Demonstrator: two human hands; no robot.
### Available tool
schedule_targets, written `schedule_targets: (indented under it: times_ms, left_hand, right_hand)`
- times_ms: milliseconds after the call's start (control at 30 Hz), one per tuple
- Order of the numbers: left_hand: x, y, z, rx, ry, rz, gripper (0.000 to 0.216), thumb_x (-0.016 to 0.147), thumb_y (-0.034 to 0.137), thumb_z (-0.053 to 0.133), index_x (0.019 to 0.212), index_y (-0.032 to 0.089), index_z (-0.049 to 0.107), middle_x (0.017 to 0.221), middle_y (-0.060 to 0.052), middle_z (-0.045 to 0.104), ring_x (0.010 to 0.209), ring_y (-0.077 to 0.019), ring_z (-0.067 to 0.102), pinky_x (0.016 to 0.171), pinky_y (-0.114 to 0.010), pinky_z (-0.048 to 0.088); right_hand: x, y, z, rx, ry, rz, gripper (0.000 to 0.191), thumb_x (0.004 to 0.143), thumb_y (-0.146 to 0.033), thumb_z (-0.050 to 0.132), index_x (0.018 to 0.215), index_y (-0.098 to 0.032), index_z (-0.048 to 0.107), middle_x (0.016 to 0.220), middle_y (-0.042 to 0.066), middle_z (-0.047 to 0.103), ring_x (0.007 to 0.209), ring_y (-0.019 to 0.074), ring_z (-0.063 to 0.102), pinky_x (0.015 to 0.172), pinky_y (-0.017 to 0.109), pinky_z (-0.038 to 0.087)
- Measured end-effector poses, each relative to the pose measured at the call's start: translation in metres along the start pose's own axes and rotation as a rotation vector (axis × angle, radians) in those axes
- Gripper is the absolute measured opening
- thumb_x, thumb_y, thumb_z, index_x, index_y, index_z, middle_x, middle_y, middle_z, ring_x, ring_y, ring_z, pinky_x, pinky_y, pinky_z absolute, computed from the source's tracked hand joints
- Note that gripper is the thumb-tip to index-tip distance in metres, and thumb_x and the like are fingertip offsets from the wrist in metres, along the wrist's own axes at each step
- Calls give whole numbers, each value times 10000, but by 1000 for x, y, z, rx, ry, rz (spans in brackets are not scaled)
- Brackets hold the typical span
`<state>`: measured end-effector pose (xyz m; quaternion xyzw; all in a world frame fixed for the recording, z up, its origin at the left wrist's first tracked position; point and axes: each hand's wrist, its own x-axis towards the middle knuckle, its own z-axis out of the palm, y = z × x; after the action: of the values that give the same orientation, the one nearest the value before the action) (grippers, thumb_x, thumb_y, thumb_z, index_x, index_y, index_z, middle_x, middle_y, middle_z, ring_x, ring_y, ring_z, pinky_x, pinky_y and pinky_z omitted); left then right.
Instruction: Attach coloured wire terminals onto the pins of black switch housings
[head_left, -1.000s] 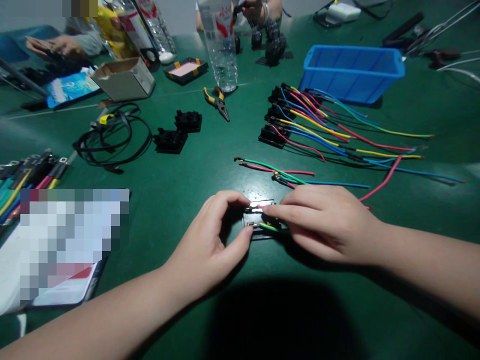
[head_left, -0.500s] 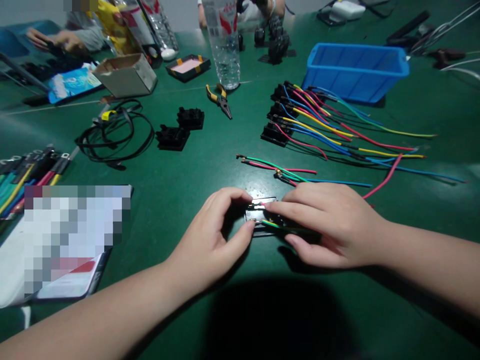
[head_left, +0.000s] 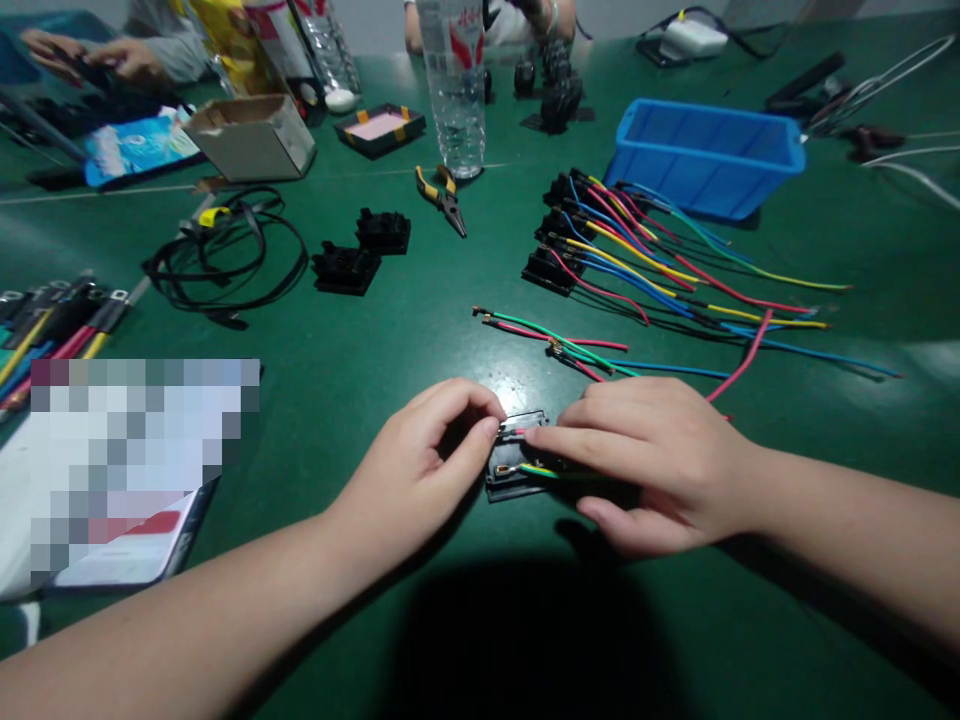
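A small black plastic socket part (head_left: 517,486) lies on the green table between my hands. My left hand (head_left: 424,445) is pinched at the part's upper left edge, thumb and forefinger meeting at the metal end of a short red wire (head_left: 519,432). My right hand (head_left: 660,460) reaches in from the right with its forefinger stretched onto that red wire and its thumb apart. A yellow-green wire (head_left: 536,470) with a metal terminal (head_left: 507,468) lies across the part and passes beneath my right hand. The rest of the part is hidden under the right fingers.
Loose terminal wires (head_left: 555,330) lie just beyond my hands. Wired black sockets (head_left: 555,265) and a blue bin (head_left: 705,165) stand behind right. Pliers (head_left: 446,200), two bare sockets (head_left: 346,268), a cable coil (head_left: 225,260) and a phone (head_left: 161,560) are around. Other people's hands (head_left: 97,60) show at the back.
My left thumb has moved up from the yellow-green wire's terminal to the red wire's end, closing against the forefinger. The terminal now shows. The part sits slightly lower in view.
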<state>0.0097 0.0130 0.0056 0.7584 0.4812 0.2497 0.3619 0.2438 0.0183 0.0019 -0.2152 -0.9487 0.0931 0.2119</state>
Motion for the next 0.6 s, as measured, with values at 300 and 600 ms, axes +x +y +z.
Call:
schedule_targets:
  times_ms: [300,600]
  left_hand:
    - [2,1,1,13,-49,45,160,940,244,441,931,215,597,887,-5,634,861,-174,599,802,-306,467]
    - [4,3,0,11,-82,13,157,942,267,440,949,222,590,911,-11,630,884,-184,604,843,-330,473]
  right_hand:
    - [1,-1,0,10,-10,40,369,890,-295,493,1200,-126,599,855,85,671,768,173,614,665,294,464]
    - [1,0,3,53,2,92,306,894,-259,498,1157,-161,621,856,71,671,777,163,606,672,279,441]
